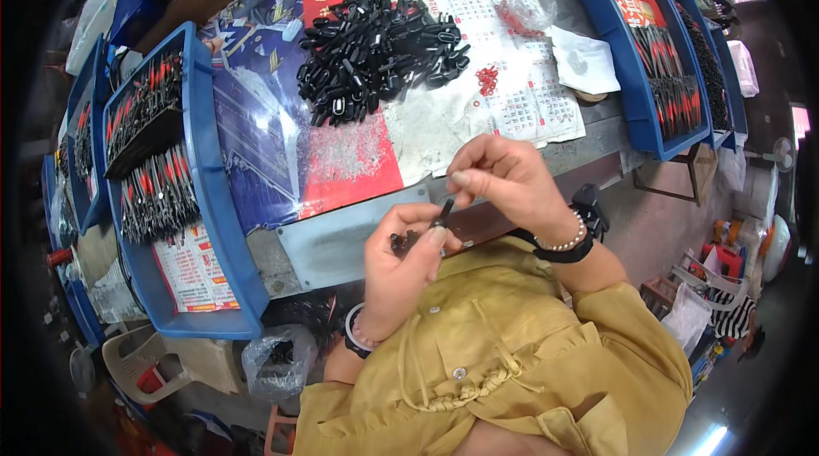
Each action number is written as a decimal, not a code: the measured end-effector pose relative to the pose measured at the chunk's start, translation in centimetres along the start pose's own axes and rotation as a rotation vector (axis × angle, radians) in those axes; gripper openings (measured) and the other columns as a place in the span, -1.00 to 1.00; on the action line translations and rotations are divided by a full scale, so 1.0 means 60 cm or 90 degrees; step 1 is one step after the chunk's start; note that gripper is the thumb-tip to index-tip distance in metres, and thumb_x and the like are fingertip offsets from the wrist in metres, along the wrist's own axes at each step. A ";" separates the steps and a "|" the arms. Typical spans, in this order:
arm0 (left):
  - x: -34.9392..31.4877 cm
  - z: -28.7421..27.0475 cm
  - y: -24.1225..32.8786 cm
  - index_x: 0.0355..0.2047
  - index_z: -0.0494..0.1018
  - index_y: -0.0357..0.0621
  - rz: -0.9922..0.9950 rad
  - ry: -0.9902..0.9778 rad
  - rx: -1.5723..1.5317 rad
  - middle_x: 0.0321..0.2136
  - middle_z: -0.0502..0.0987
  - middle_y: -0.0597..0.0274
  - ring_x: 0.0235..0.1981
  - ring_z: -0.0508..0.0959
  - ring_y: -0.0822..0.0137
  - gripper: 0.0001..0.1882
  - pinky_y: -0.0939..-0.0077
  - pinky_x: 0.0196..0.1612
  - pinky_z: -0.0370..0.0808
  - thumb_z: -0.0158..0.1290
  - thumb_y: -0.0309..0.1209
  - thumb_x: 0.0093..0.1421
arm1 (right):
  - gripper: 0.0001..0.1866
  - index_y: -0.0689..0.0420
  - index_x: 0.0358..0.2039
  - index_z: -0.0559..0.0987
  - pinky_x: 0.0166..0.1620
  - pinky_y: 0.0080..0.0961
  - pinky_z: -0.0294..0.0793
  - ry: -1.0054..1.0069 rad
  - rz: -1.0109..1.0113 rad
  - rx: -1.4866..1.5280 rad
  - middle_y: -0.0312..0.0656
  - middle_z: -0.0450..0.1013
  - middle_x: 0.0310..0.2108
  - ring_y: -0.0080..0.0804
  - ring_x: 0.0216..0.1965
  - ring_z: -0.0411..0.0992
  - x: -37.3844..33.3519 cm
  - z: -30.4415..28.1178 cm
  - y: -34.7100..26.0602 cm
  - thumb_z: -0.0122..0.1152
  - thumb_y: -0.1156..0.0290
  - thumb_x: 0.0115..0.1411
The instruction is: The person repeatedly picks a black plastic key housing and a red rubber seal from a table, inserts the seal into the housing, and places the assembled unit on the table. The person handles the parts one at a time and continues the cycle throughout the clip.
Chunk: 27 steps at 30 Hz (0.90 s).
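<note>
Close to my body, just past the near table edge, my left hand [394, 264] pinches a small dark part with a narrow black stem [444, 210] pointing up. Above that stem my right hand [512, 181] is closed, thumb against forefinger. Whatever sits between those fingertips is too small to make out. On the table beyond lies a large heap of small black plastic pieces [375, 51], many with an oblong slot. Right of the heap are several tiny red rings [487, 81].
A blue tray [243, 277] at the left holds rows of black-and-red tools. Another blue tray [636, 119] with similar tools stands at the right. A clear plastic bag [531, 6] and a white paper piece [587, 63] lie on the printed sheets. A metal plate [328, 243] runs along the near edge.
</note>
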<state>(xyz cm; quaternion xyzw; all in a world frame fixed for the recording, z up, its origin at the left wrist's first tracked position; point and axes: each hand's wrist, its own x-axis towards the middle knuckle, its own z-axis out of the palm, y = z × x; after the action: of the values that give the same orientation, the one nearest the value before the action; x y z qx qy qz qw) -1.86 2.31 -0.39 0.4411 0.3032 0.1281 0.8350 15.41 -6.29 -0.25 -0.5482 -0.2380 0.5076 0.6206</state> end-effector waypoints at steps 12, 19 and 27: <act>-0.018 -0.006 0.007 -0.14 0.33 -0.27 0.007 0.030 0.028 -0.44 0.55 0.24 -0.56 0.35 0.69 -0.79 0.79 -0.49 0.30 0.03 -0.48 0.24 | -0.86 0.32 -0.26 0.51 -0.39 -0.72 0.40 -0.006 0.049 0.028 -0.27 0.45 -0.42 -0.67 -0.46 0.40 -0.010 0.034 0.007 0.11 0.51 0.22; -0.022 -0.002 0.004 -0.13 0.30 -0.27 0.064 0.029 0.076 -0.52 0.51 0.15 -0.66 0.29 0.63 -0.79 0.77 -0.59 0.22 -0.02 -0.47 0.25 | -0.88 0.33 -0.29 0.52 -0.38 -0.68 0.41 0.002 -0.005 -0.032 -0.25 0.48 -0.40 -0.63 -0.44 0.43 -0.029 0.041 0.006 0.13 0.54 0.19; -0.032 -0.003 0.000 0.03 0.27 -0.29 0.133 0.009 0.151 -0.54 0.49 0.35 -0.49 0.44 0.61 -0.65 0.73 -0.41 0.36 0.00 -0.54 0.23 | -0.87 0.28 -0.32 0.50 -0.38 -0.56 0.47 -0.010 -0.332 -0.212 -0.08 0.48 -0.38 -0.37 -0.43 0.50 -0.031 0.050 0.032 0.19 0.68 0.08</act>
<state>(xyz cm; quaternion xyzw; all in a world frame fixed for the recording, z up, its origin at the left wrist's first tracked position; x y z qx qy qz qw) -3.50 1.51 0.30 0.5651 0.2745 0.1806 0.7568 11.45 -6.83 -0.66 -0.5587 -0.4555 0.2895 0.6298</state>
